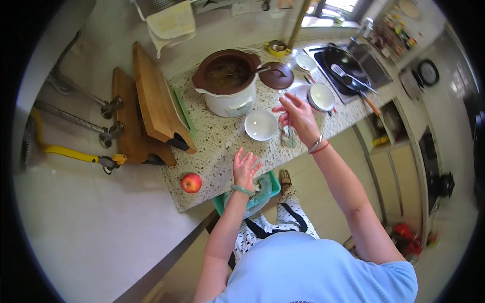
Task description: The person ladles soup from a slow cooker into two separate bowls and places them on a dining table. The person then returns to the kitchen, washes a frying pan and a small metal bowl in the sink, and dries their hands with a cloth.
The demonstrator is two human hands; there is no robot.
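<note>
Both hands are up and bare here: the left hand (245, 169) spreads its fingers, palm empty, near the table's edge, while the right hand (299, 117) lifts farther out with fingers loosely bent, gripping nothing. And there's the white bowl (261, 126) on the speckled table (222, 151), just beyond the left hand's fingertips and just left of the right hand! Whether the right fingers hang over its rim or beside it, this angle can't settle.

Now the tricky spots. A small, pale, see-through item (288, 138) lies below the right hand, too unclear to name. The cooking pot (222, 105) shows murky brown contents, and the ladle (261, 69) dips in with its lower end hidden. Down below, the left forearm covers part of the green bin (276, 185), its contents hard to read.

Time for the count: two hands, three bowls, with a larger bowl (321, 97) beyond the right hand and a small bowl (305, 62) farther back. One pot, one brown lid (277, 77), one ladle, one red apple (191, 183) to the left, two wooden boards (154, 96) leaning by one green board (183, 112), and one wok (346, 60) carrying one spatula (346, 74)!
</note>
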